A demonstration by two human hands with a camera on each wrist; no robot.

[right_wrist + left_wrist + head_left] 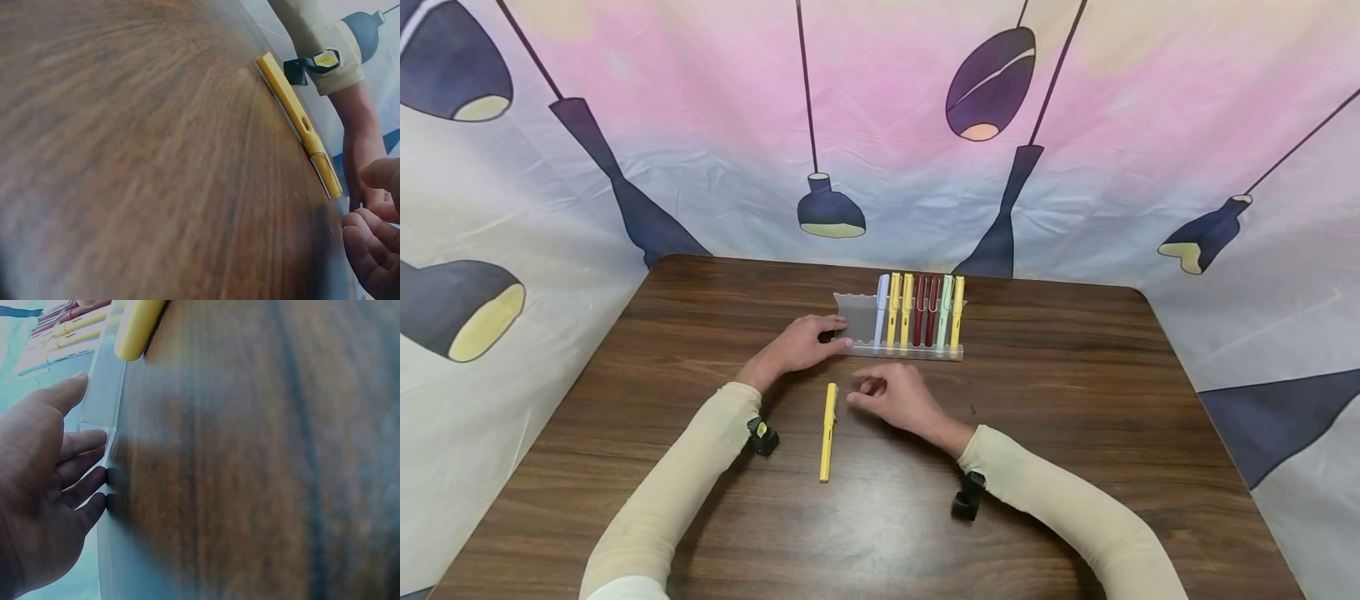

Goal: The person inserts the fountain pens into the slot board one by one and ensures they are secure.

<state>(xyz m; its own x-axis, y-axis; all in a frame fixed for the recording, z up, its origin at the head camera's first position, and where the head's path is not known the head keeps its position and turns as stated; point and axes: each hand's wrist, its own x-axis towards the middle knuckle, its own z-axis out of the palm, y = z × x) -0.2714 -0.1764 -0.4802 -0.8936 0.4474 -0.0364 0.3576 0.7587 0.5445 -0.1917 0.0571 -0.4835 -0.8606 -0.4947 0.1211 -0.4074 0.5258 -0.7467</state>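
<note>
A clear plastic pen rack [859,314] stands toward the back of the table, with several capped pens upright in its right part: a pale blue pen [882,310], yellow ones, dark red pens [920,312] and a light green pen [945,312]. At its left end my left hand [801,342] touches the rack, thumb near the front ledge and fingers fairly straight. A single yellow pen [828,433] lies on the table in front. Just right of that pen my right hand [901,397] hovers with loosely bent fingers [369,244], holding nothing.
The dark wood-grain table [1075,375] has rounded far corners. Behind and beside it hangs a cloth backdrop [895,100] printed with lamps. A small black wrist camera [763,436] sits on the left sleeve, another camera [968,497] on the right.
</note>
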